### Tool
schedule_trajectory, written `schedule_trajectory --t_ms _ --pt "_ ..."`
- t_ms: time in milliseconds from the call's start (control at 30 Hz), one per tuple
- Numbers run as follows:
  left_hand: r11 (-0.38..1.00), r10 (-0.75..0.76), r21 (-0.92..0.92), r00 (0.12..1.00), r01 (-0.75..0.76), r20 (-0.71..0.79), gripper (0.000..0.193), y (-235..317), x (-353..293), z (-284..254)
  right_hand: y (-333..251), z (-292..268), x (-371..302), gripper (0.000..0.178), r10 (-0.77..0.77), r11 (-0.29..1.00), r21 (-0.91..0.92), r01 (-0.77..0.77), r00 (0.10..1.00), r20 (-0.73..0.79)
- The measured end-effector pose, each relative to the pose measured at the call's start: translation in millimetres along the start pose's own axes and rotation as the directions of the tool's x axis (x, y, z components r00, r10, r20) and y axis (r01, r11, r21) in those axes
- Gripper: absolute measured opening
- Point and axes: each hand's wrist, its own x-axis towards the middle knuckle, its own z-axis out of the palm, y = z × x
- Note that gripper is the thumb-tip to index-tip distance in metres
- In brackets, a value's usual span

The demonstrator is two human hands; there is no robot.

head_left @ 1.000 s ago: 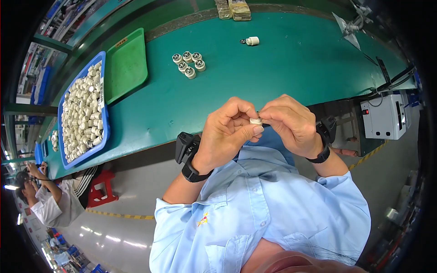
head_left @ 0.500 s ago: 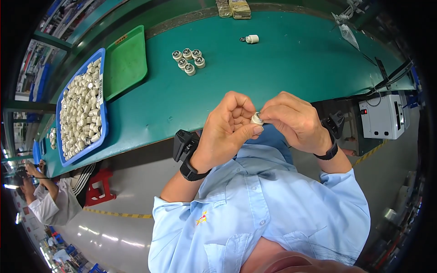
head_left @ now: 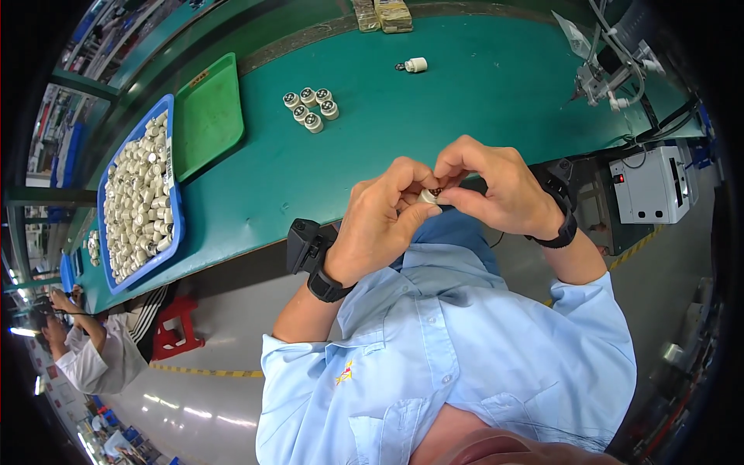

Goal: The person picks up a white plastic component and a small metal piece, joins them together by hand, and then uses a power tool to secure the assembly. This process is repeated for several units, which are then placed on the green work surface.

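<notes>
In front of my waist, just off the table's near edge, my left hand (head_left: 385, 217) is closed around a small white cylindrical part (head_left: 427, 198). A dark end with small light spots shows at its top. My right hand (head_left: 496, 190) pinches at that dark end with thumb and fingertips. Whether a separate piece sits between the right fingertips cannot be made out. On the green table (head_left: 349, 155) ahead stands a cluster of several similar white cylinders (head_left: 313, 122), dark spotted ends up. Another white cylinder (head_left: 417, 65) lies on its side farther off, a small dark piece (head_left: 400, 67) beside it.
A blue tray (head_left: 177, 194) heaped with white cylinders sits at the left, against a green tray (head_left: 209, 116). Bundled blocks (head_left: 394, 17) lie at the far edge. To the right are a metal fixture with tubes (head_left: 601, 81) and a white box (head_left: 649, 186). Another person (head_left: 101, 356) works at far left.
My right hand has turned and its fingers are higher, arched over the part. The part has tilted, showing its dark spotted end. The whole view has shifted slightly, bringing the right-hand fixture further in.
</notes>
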Motion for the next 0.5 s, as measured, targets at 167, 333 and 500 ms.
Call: schedule_trajectory --t_ms 167,333,500 --pt "0.952 0.180 0.249 0.983 -0.179 0.018 0.016 -8.8 9.6 -1.4 13.1 7.4 -4.2 0.025 0.042 0.998 0.052 -0.037 0.993 -0.107" --pt "0.789 0.356 0.548 0.934 -0.277 -0.041 0.015 -21.3 14.3 1.3 -9.6 -22.0 -5.1 0.026 -0.308 0.906 -0.365 0.213 0.924 -0.226" --pt "0.680 0.457 0.671 0.886 -0.296 -0.072 0.015 -28.2 13.1 4.5 -11.6 -153.6 4.5 0.031 -0.645 0.742 -0.528 0.413 0.224 -0.731"
